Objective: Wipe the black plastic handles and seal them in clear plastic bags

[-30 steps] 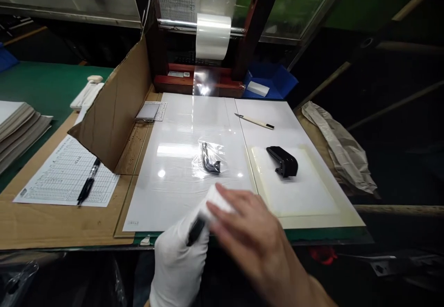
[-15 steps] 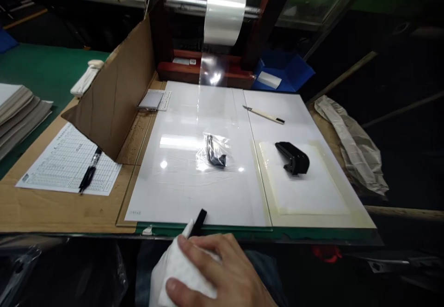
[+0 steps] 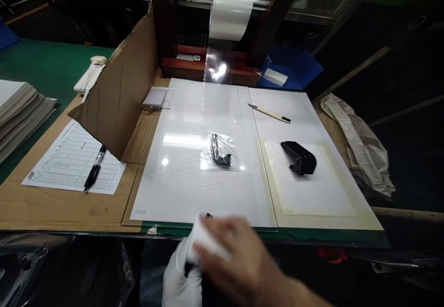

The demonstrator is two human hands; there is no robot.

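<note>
Below the table's front edge, my left hand (image 3: pixel 180 279), in a white glove, is closed on a black part (image 3: pixel 208 215). Only the part's tip and a dark bit between the gloved fingers show. My right hand (image 3: pixel 239 251), bare and blurred by motion, grips a white cloth (image 3: pixel 206 242) wrapped over that part. On the white sheet ahead lies a black bracket in a clear bag (image 3: pixel 222 159). Another black bracket (image 3: pixel 300 158), unbagged, rests on the taped paper pad (image 3: pixel 315 196) to the right.
A craft knife (image 3: pixel 268 112) lies behind the brackets. A film roll (image 3: pixel 231 11) hangs over the back edge. An upright cardboard panel (image 3: pixel 118 80) stands at left, beside a form (image 3: pixel 74 159) with a pen (image 3: pixel 93 173). A blue bin (image 3: pixel 294 69) sits at back right.
My right hand has moved up and to the right, and the cloth now covers most of the black part. More of my gloved left hand shows. The view has shifted slightly.
</note>
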